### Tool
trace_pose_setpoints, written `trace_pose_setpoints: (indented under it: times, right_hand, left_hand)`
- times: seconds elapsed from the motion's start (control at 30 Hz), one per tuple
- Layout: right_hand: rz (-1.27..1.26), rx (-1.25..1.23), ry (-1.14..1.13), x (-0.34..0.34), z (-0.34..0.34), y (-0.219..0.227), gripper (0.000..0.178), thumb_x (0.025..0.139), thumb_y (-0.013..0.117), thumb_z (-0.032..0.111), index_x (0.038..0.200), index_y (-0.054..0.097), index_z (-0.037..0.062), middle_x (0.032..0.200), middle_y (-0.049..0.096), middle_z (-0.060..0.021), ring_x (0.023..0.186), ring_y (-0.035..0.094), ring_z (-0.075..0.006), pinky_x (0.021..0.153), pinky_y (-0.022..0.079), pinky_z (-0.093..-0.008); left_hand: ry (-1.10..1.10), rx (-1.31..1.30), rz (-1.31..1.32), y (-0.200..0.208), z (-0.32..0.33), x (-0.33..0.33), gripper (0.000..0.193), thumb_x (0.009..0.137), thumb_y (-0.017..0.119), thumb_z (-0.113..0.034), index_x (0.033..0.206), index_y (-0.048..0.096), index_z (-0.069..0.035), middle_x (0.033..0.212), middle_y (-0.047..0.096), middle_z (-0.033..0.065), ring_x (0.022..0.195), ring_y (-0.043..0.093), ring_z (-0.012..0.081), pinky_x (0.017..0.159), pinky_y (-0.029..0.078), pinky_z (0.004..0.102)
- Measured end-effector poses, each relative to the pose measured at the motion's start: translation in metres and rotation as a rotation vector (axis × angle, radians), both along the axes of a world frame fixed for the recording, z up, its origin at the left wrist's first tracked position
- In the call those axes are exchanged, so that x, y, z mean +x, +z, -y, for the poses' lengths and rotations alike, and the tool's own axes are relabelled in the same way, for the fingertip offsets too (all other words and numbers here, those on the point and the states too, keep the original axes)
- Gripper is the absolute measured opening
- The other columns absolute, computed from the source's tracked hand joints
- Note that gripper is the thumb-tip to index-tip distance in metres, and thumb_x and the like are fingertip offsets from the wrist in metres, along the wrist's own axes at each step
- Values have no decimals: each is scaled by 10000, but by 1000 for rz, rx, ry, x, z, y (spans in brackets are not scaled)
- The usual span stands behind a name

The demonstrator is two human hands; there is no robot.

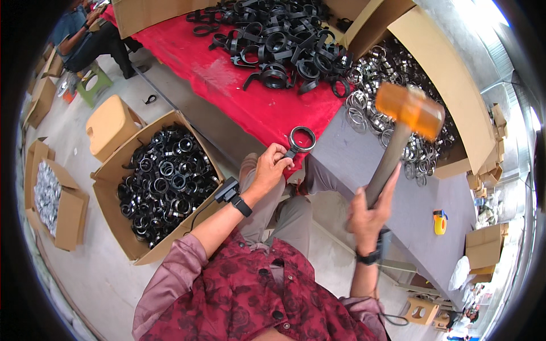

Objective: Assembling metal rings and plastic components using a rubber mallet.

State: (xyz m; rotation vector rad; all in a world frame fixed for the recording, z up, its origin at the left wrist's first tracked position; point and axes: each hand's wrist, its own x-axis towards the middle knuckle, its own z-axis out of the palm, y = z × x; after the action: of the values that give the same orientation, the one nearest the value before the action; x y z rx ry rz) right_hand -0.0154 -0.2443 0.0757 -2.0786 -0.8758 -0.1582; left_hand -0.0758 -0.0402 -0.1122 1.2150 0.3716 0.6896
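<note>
My left hand pinches the short stem of a black ring clamp at the near corner of a red cloth. A shiny metal band shows on the clamp's ring, which points away from me. Raised to the right, my right hand is wrapped round the handle of a mallet. Its translucent orange head is slightly blurred, above the grey tabletop and apart from the clamp. Beyond my left hand, a heap of black plastic ring clamps lies on the cloth.
Loose metal rings spill from a carton onto the grey table, where a yellow tape roll lies. A carton of ring clamps stands on the floor at left, beside a tan stool. Another person sits far left.
</note>
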Motion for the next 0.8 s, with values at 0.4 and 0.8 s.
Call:
trace_pose_setpoints:
  times: [0.4,0.8]
  right_hand:
    - [-164,244,-190,-31,26,-50,838,865,633,-20,1589,211,-55,1186,676,-227,850,675,-277,794,535,-314]
    - [201,-69,184,-16,5,-29,763,828,684,-51,1530,386,-36,1251,639,-293,1095,690,-370,894,538,-373]
  left_hand:
    - [45,17,-32,1,4,2,132,967,612,-25,1054,515,-2,838,699,89,770,642,117,731,519,260]
    - [24,39,-11,-1,2,-2,126,986,605,-29,1059,506,-2,849,708,89,800,655,108,724,527,263]
